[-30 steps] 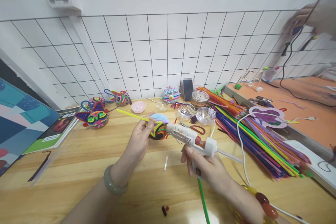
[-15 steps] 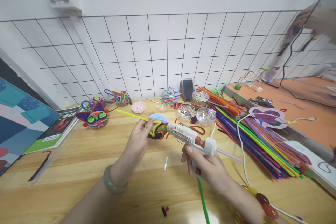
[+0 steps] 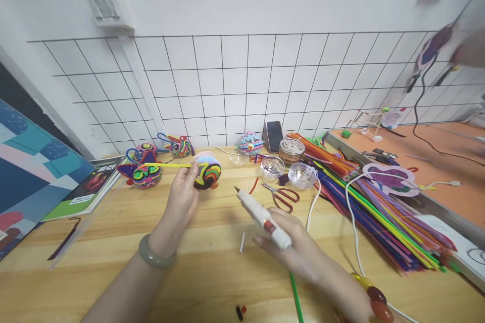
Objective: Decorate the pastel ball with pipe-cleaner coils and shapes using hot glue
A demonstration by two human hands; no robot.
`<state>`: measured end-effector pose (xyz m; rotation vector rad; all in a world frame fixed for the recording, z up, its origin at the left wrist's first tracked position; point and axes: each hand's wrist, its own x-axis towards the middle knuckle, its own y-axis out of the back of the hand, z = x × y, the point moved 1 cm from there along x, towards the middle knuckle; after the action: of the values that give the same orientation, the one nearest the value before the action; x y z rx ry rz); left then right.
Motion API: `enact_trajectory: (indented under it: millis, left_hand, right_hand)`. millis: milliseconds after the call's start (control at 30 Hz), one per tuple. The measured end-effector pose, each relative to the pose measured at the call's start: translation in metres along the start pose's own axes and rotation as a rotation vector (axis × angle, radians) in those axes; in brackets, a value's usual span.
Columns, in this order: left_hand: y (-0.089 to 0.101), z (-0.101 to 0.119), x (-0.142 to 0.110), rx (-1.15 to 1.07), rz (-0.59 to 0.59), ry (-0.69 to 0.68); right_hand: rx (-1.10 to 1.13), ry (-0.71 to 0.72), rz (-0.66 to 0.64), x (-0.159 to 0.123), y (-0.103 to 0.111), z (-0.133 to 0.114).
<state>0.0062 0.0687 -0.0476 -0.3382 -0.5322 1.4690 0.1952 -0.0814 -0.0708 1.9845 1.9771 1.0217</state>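
My left hand [image 3: 182, 194], closed, grips a round ornament [image 3: 210, 175] wrapped in coloured pipe cleaners, pale at the top and swirled orange, green and black below. A yellow pipe cleaner [image 3: 170, 165] sticks out leftward from under the thumb. In my right hand [image 3: 290, 239] is a white hot glue gun [image 3: 261, 214], its nozzle pointing up and left, apart from the ornament. Behind the gun lie red-handled scissors [image 3: 282, 196]. On the bare wood between my arms is a short white strip [image 3: 242, 242].
Bundled pipe cleaners [image 3: 379, 212] cover the right side. Clear plastic half-shells [image 3: 302, 175] and a phone [image 3: 273, 136] stand at the back. Finished ornaments [image 3: 147, 174] sit back left. A white cable [image 3: 352, 217] loops at right. Someone else's hand [image 3: 472, 53] blurs at upper right.
The ornament has moved left, away from the glue gun. My right hand has drawn the gun back and tilted it, nozzle up. The scissors now show fully.
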Motion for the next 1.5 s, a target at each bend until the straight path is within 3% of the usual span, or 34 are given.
enact_trajectory:
  millis: [67, 233, 467, 533, 633, 767, 867, 933, 1200, 1500]
  left_hand:
    - [0.001, 0.007, 0.002, -0.014, 0.031, -0.04]
    - [-0.003, 0.015, -0.004, -0.014, -0.009, -0.081]
    - [-0.02, 0.007, -0.026, -0.034, -0.109, 0.051]
    - [-0.025, 0.005, -0.032, -0.037, -0.128, 0.091]
    - [-0.03, 0.001, -0.042, -0.025, -0.178, 0.157]
    - [-0.038, -0.009, -0.06, -0.005, -0.264, 0.245]
    - [-0.043, -0.016, -0.073, 0.017, -0.342, 0.316]
    - [-0.044, -0.018, -0.077, 0.05, -0.375, 0.318]
    - [-0.041, -0.013, -0.072, 0.285, -0.378, 0.174]
    - [-0.041, -0.01, -0.068, 0.444, -0.474, -0.001]
  right_hand:
    - [-0.087, 0.039, -0.116, 0.002, -0.005, 0.002]
    - [-0.261, -0.05, -0.352, -0.002, -0.019, 0.012]
    - [-0.266, -0.041, -0.474, -0.006, -0.015, 0.01]
    - [-0.233, -0.048, -0.45, -0.004, -0.008, 0.009]
    - [-0.102, -0.118, -0.253, -0.002, 0.003, 0.01]
    - [0.337, -0.225, 0.023, 0.0, 0.003, 0.01]
    - [0.668, -0.222, 0.06, 0.002, -0.005, 0.006]
    - [0.771, -0.206, 0.065, 0.004, -0.008, 0.002]
    - [0.7, -0.258, 0.082, 0.003, -0.008, 0.002]
    - [0.605, -0.218, 0.104, 0.004, -0.008, 0.007]
